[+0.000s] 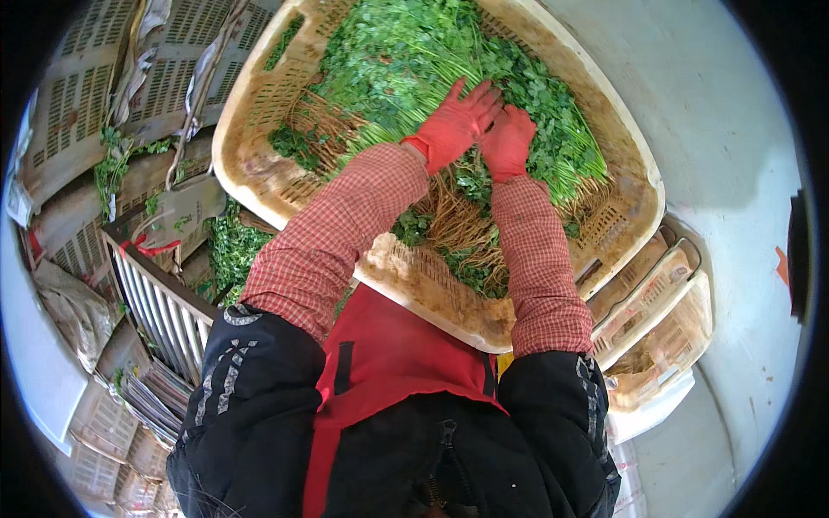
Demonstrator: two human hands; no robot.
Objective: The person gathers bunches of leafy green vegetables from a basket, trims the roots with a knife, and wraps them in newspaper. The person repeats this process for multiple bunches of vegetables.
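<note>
A large, stained plastic crate [631,194] stands before me, filled with leafy green herbs that look like coriander [401,58], with brown roots [456,210] still on the stems. Spread over the stems near the middle of the heap is my left hand [456,122] in a red rubber glove, palm down with the thumb out. Right beside it, touching or nearly touching its fingertips, my right hand [510,141] in a matching glove rests on the leaves with its fingers bent. Those fingertips are hidden, so any grip on stems is unclear.
Stacked slatted plastic crates [68,123] line the left side. A metal rack [162,291] with a red tie stands nearer, with more greens [236,252] behind it. To the right are a pale wall [725,123] and another crate with a wire handle [660,324].
</note>
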